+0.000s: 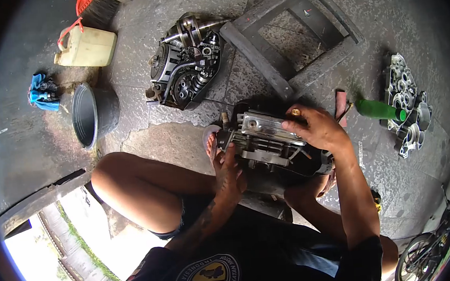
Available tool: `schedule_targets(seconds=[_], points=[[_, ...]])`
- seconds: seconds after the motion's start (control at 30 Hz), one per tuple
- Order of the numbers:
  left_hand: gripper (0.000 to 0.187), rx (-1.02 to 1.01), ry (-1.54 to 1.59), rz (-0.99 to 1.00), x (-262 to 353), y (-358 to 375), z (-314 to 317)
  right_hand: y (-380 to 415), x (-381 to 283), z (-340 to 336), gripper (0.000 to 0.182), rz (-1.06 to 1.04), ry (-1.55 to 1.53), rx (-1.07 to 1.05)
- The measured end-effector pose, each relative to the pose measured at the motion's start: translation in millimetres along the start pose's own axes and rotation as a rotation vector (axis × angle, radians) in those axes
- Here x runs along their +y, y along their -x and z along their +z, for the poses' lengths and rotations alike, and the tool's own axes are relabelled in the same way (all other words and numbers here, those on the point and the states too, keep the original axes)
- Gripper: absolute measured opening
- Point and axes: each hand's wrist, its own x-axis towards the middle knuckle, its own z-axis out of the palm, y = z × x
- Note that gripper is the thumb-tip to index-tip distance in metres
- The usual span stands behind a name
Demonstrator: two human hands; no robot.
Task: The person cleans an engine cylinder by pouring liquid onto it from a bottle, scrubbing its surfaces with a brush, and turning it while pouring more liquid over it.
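Note:
A metal engine part with a shiny ribbed cover (266,128) sits between my legs, at the middle of the view. My left hand (229,174) is at its left side, with the fingers bent against the part's edge; what they hold, if anything, is hidden. On the right end of the cover rests my right hand (316,128), its thumb on the top and its fingers curled over the far edge. A ring with a gold-coloured stone shows on that hand.
An opened engine (184,64) with gears lies ahead. Beside it is a dark wooden frame (261,58). A bucket (107,111) and jerrycan (91,47) stand left. To the right are a green bottle (376,109), metal casing (402,89) and motorcycle (439,245).

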Motion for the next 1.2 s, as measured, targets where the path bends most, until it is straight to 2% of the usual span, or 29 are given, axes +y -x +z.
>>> schedule_targets(seconds=[0.03, 0.07, 0.13, 0.2, 0.3, 0.4, 0.5, 0.6, 0.7, 0.83, 0.93, 1.03, 1.13, 1.17, 1.2], points=[[0.062, -0.060, 0.044, 0.051, -2, -5, -2, -2, -1, -1, 0.067, -0.009, -0.008, -0.045], [0.062, -0.119, 0.090, 0.103, -4, -11, -3, -4, -2, 0, 0.067, -0.012, 0.007, -0.049], [0.061, -0.092, 0.031, 0.078, -6, -19, -10, -6, -9, 5, 0.079, -0.089, 0.074, -0.033], [0.061, -0.069, -0.029, 0.060, -5, -25, -6, -9, -27, 7, 0.077, -0.053, 0.098, -0.044], [0.062, 0.021, -0.092, 0.180, -17, -40, -2, -12, -44, 9, 0.083, 0.054, 0.175, -0.106], [0.064, 0.108, -0.082, 0.414, -41, -61, -6, -11, -55, 16, 0.086, 0.104, 0.316, -0.080], [0.067, 0.113, -0.153, 0.617, -46, -54, -2, -8, -56, 19, 0.088, 0.104, 0.345, -0.031], [0.068, 0.178, -0.315, 0.481, -44, -60, -1, -7, -51, 25, 0.087, 0.075, 0.351, 0.009], [0.076, 0.111, -0.280, 0.634, -51, -68, -6, -1, -52, 23, 0.085, 0.040, 0.349, 0.038], [0.077, 0.103, -0.313, 0.761, -46, -56, -5, 5, -42, 24, 0.080, -0.055, 0.299, 0.111], [0.076, 0.108, -0.312, 0.649, -47, -55, -3, 4, -30, 24, 0.078, -0.102, 0.247, 0.108], [0.076, 0.009, -0.201, 0.472, -33, -38, 2, 6, -25, 23, 0.074, -0.128, 0.231, 0.125], [0.071, 0.116, -0.295, 0.454, -30, -38, 5, 9, -19, 22, 0.072, -0.135, 0.185, 0.120], [0.063, 0.108, -0.435, 0.654, -42, -50, -2, 10, -17, 22, 0.071, -0.157, 0.162, 0.132], [0.060, 0.101, -0.506, 0.756, -45, -50, -8, 10, -16, 21, 0.069, -0.181, 0.138, 0.148]])
